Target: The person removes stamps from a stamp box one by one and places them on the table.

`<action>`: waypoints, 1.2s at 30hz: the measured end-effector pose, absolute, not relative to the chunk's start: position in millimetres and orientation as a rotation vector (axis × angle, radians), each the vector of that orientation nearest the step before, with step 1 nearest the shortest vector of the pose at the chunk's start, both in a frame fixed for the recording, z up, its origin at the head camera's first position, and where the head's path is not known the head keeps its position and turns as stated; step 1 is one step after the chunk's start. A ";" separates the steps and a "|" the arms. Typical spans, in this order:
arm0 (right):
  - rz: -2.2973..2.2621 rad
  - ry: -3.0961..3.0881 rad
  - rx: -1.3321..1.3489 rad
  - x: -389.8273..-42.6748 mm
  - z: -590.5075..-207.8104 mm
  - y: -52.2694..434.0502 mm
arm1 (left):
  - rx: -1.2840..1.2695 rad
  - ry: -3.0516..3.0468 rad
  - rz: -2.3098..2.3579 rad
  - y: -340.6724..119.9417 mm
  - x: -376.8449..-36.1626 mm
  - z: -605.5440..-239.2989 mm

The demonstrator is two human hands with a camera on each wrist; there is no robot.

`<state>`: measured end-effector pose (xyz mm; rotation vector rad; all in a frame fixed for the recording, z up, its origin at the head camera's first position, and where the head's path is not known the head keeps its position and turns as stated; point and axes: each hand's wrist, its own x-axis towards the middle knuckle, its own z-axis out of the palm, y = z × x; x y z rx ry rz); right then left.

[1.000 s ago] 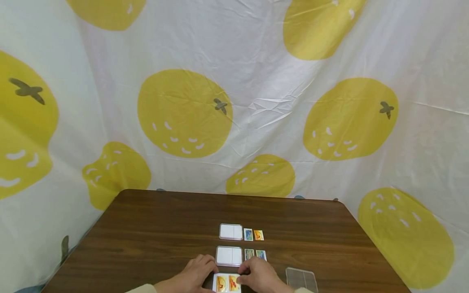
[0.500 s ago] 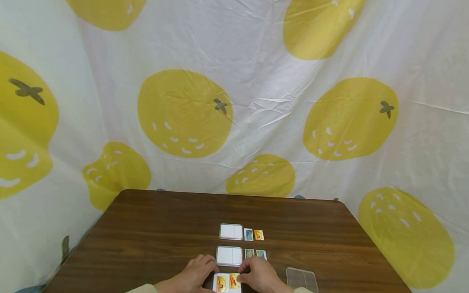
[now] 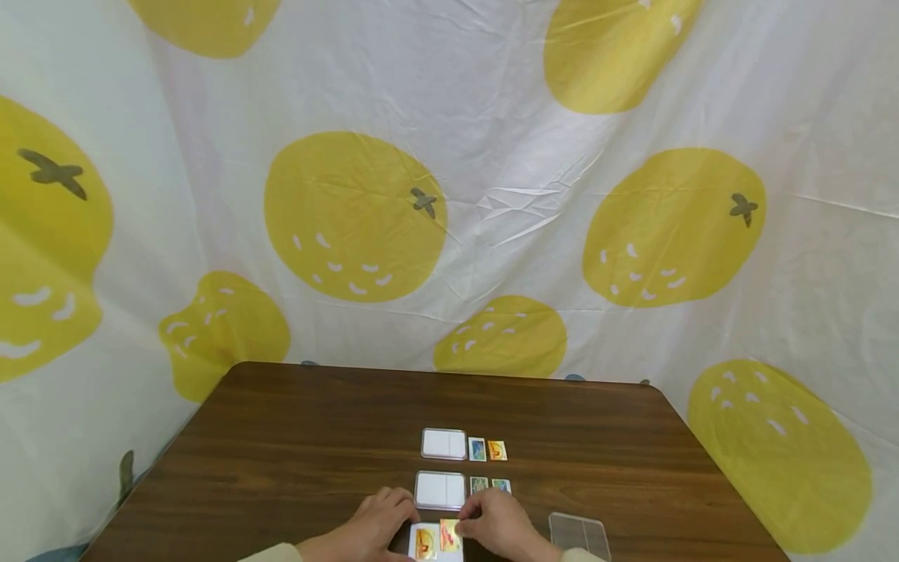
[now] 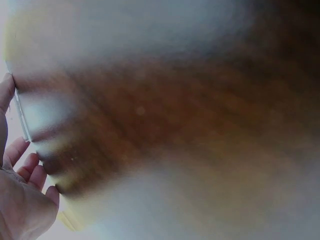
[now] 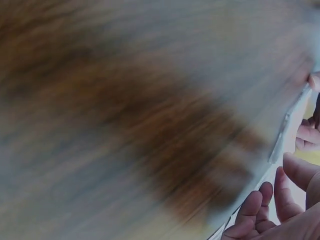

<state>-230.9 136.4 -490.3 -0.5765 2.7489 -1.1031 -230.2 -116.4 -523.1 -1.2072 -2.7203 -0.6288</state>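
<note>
A flat clear case with a white backing [image 3: 451,557] lies at the near edge of the head view. My left hand [image 3: 375,524] holds its left side, with thumb and finger at opposite ends; its edge [image 4: 22,117] also shows in the left wrist view. One orange picture stamp [image 3: 424,542] lies on the left half of the backing. A second orange stamp [image 3: 449,535] is pinched at its right edge by my right hand [image 3: 500,524], overlapping the right half and the top edge of the case. In the right wrist view, my right fingers [image 5: 250,205] are beside the case edge [image 5: 282,130].
Two more white-backed cases, a middle one [image 3: 439,491] and a far one [image 3: 443,443], lie beyond. Right of them are a blue stamp [image 3: 477,449], an orange stamp [image 3: 497,450] and two green-blue stamps [image 3: 479,485]. A clear lid [image 3: 579,536] rests at right on the brown table [image 3: 316,437].
The right-hand orange stamp has moved slightly up and away from me, pinched by my right hand, which shifted a little with it. My left hand stays on the case.
</note>
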 end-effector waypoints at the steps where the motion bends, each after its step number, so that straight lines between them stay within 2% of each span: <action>1: -1.138 2.721 -0.573 -231.0 -490.0 136.6 | -1.207 -2.720 -0.631 -116.4 -230.3 -523.2; 14: -1.365 2.497 -0.346 -235.2 -479.9 142.8 | -1.215 -2.734 -0.640 -116.8 -232.5 -526.2; 36: -1.318 2.452 -0.268 -241.5 -471.8 171.9 | -1.235 -2.699 -0.603 -117.5 -231.7 -525.6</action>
